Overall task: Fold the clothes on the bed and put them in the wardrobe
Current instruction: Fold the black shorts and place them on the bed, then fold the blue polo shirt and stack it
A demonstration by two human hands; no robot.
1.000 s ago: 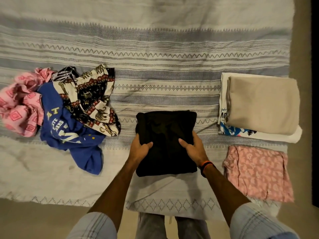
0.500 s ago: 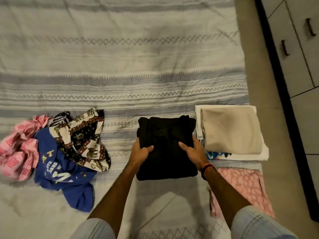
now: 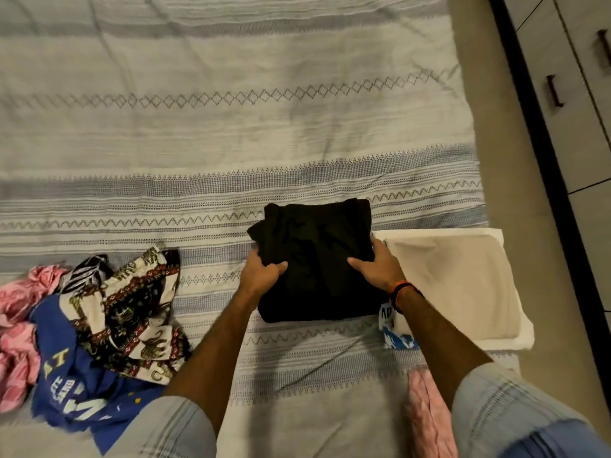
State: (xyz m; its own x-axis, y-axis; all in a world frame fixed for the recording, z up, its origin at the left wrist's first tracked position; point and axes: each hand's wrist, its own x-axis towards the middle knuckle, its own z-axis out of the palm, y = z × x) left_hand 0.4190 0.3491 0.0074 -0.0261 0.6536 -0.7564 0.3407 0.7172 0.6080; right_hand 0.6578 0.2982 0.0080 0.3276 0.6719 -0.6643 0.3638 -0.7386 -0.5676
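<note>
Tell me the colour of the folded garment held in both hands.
Black, plain as far as it shows: the folded garment, seen in the head view.

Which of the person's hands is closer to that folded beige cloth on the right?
The right hand. It grips the black garment's right edge, just beside the beige cloth. The left hand grips the garment's left edge, farther away.

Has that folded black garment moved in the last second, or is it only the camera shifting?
Yes. The black garment, gripped by both hands, has shifted right: it now reaches the beige folded stack, where before a strip of bedspread separated them.
</note>
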